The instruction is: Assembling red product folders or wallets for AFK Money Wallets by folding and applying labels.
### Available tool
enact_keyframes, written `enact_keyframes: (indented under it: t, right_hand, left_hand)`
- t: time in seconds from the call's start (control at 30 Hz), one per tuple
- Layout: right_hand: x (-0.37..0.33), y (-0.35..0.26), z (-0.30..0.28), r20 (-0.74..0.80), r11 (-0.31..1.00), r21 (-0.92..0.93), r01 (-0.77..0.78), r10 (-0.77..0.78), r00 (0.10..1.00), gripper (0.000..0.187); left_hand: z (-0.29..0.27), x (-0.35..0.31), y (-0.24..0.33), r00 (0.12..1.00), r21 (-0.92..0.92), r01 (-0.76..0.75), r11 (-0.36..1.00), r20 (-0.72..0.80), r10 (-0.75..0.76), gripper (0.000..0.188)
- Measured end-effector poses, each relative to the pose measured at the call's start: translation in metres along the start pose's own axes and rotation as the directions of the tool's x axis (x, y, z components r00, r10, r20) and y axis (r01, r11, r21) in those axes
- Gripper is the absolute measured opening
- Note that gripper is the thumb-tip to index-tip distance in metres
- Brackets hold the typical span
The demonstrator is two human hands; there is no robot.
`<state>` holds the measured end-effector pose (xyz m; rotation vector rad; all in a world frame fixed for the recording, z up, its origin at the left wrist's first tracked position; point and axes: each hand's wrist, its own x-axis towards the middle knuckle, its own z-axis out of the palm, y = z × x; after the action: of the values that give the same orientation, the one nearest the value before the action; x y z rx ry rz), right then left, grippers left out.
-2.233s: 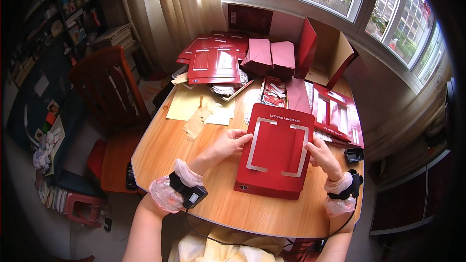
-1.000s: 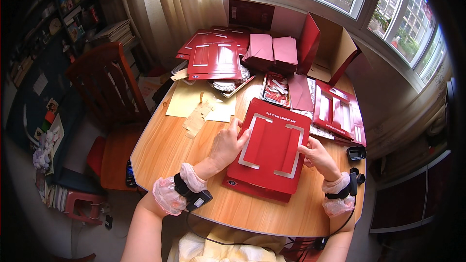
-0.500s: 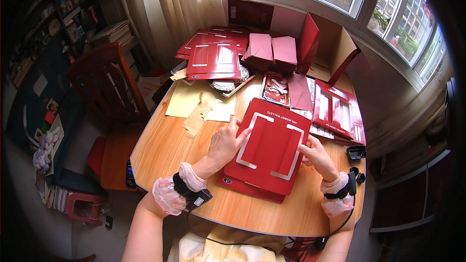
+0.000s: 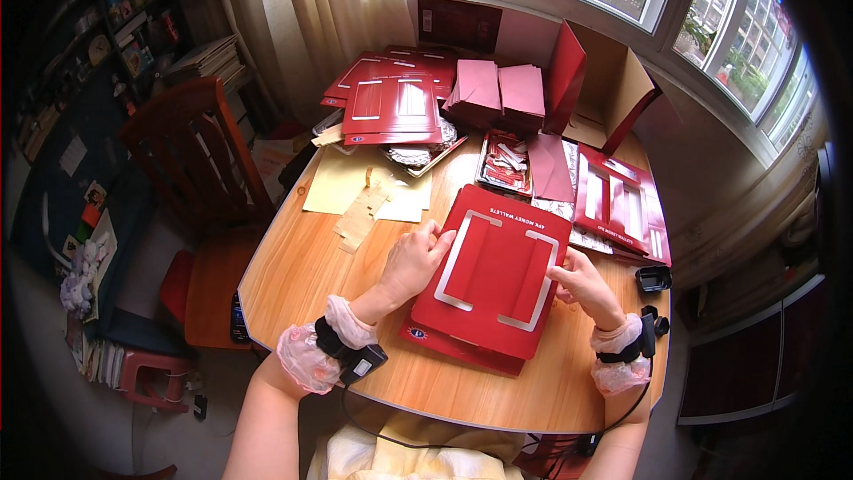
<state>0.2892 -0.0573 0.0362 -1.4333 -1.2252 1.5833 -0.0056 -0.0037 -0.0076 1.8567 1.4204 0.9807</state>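
Folder (image 4: 496, 271) on table (image 4: 302, 258) between hands; paper scraps (image 4: 369, 204) left, behind.

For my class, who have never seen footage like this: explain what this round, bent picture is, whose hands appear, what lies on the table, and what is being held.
A wide fisheye camera on a person's head looks down, so straight edges curve. No machine: two bare hands with wrist bands. The left hand and right hand grip the sides of a flat red cardboard box, tilted over another red piece on the wooden table. Behind lie more red boxes, red envelopes and beige paper sheets. A wooden chair stands to the left.
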Motion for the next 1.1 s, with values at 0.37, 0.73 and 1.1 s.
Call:
enact_keyframes:
  t: [0.37, 0.73, 1.1]
  right_hand:
    - [0.002, 0.002, -0.003, 0.006, 1.0, 0.006, -0.006, 0.006, 1.0, 0.03]
    - [-0.006, -0.006, 0.001, -0.022, 0.999, -0.023, 0.032, -0.032, 0.999, 0.034]
    - [-0.013, -0.016, 0.012, 0.016, 0.996, -0.09, -0.011, 0.013, 1.0, 0.036]
  left_hand:
    - [-0.002, -0.001, 0.006, 1.0, 0.061, 0.021, 0.998, -0.004, -0.021, 0.044]
    - [0.001, 0.005, -0.004, 0.999, -0.098, 0.023, 0.995, 0.034, -0.019, 0.05]
    - [0.013, 0.011, -0.023, 0.998, -0.392, 0.055, 0.918, 0.052, -0.037, 0.058]
